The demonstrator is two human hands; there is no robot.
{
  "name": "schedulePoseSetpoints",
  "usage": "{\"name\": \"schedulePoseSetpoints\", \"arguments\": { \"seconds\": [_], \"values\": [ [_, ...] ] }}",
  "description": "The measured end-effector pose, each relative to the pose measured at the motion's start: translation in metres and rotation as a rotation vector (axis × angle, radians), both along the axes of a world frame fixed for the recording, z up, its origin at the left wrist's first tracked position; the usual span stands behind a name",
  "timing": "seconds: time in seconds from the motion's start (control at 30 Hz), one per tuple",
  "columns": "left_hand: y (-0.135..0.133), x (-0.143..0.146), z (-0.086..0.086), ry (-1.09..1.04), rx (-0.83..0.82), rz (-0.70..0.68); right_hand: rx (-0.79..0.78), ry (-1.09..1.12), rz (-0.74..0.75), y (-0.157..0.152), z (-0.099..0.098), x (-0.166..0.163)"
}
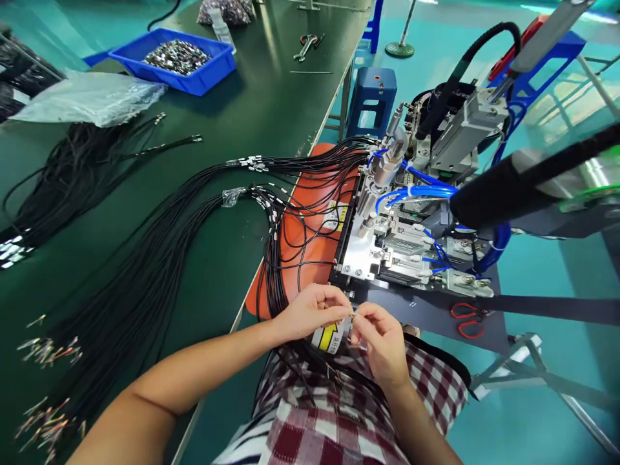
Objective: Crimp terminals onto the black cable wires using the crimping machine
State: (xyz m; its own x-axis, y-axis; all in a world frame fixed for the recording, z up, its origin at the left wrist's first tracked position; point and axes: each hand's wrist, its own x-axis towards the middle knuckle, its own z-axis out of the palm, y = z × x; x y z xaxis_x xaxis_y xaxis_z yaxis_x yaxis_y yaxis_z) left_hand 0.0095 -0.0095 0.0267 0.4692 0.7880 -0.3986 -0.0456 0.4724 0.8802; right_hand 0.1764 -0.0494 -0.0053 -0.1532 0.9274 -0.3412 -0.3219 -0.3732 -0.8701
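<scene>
My left hand (314, 311) is closed in a pinch on thin wire ends (352, 314) at the front edge of the machine. Facing it, my right hand (382, 337) also pinches these fine wires, its fingertips almost touching the left ones. Just below the fingers shows a white label with a yellow arrow (329, 337). A bundle of black cables (274, 271) curves down beside my left hand and runs over my lap. More black cables (329, 152) reach into the machine (368, 245), which has metal blocks and blue air hoses.
On the green table (242, 245) lie long black cables with stripped coloured ends (51, 352). A blue bin (203, 81) of small metal parts, a plastic bag (97, 97) and a wrench (305, 48) are farther back. Red-handled scissors (467, 321) lie to the right. A blue stool (371, 100) stands behind.
</scene>
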Motion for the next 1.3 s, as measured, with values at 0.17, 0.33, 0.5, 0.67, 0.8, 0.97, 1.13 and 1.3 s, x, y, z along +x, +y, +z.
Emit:
{"name": "schedulePoseSetpoints", "arguments": {
  "seconds": [0.17,0.33,0.5,0.67,0.8,0.97,1.13,1.3],
  "values": [
    [-0.006,0.001,0.007,0.043,0.102,-0.116,-0.009,0.057,0.065,-0.003,0.003,0.004],
    [-0.010,0.000,0.016,0.125,0.172,-0.197,0.122,0.013,0.207,0.003,0.004,0.013],
    [-0.011,-0.001,0.019,0.182,0.227,-0.155,0.228,-0.101,0.326,0.015,0.014,0.018],
    [-0.011,0.002,0.017,0.213,0.233,-0.015,0.249,-0.179,0.309,0.023,0.019,0.018],
    [-0.010,0.005,0.017,0.199,0.115,0.093,0.205,-0.218,0.160,0.017,0.011,0.013],
    [-0.007,0.008,0.015,0.175,0.037,0.124,0.168,-0.311,0.063,0.009,0.001,0.000],
    [-0.006,0.008,0.008,0.203,0.028,0.122,0.274,-0.495,0.017,0.010,0.006,-0.004],
    [-0.010,0.008,0.005,0.337,0.259,0.103,0.313,-0.614,0.016,0.008,0.011,-0.004]
  ]
}}
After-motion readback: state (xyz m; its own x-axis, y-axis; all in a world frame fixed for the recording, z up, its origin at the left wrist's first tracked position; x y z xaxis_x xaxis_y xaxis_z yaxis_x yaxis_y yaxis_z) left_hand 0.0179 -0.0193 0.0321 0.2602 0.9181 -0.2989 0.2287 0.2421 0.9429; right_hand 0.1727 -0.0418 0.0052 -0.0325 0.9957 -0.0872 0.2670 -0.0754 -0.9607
